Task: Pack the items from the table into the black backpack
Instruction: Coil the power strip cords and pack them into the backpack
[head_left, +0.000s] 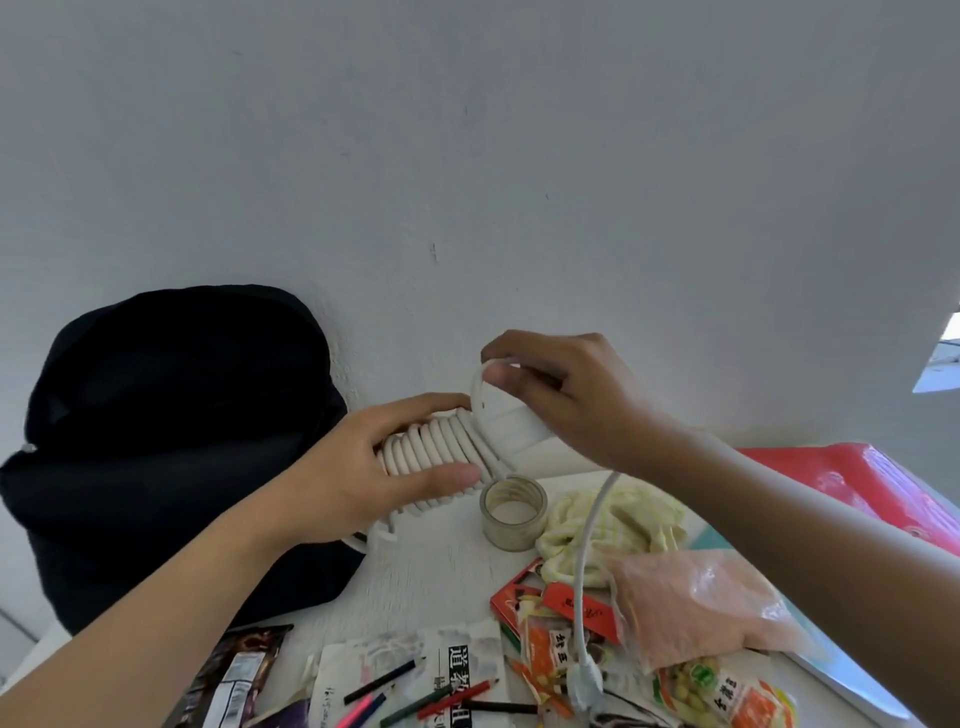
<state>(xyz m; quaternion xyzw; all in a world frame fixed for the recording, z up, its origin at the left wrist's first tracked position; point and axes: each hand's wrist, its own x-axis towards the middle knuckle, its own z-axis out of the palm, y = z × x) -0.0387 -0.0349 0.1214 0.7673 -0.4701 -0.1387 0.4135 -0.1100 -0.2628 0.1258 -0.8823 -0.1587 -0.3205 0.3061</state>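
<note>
The black backpack (171, 447) stands at the left against the wall. Beside it, above the table, my left hand (379, 473) grips a white power strip with its white cable (441, 447) wound round it in many turns. My right hand (566, 395) pinches a loop of that cable just above the coil. The rest of the cable hangs down under my right wrist, and its plug (584, 686) lies among the packets on the table.
On the white table lie a roll of tape (514, 514), a pale yellow cloth (644, 514), a pink plastic bag (696, 608), snack packets (727, 691), coloured pencils (415, 696), a printed paper (452, 654) and a dark wrapper (234, 680). A red item (872, 483) lies at the right.
</note>
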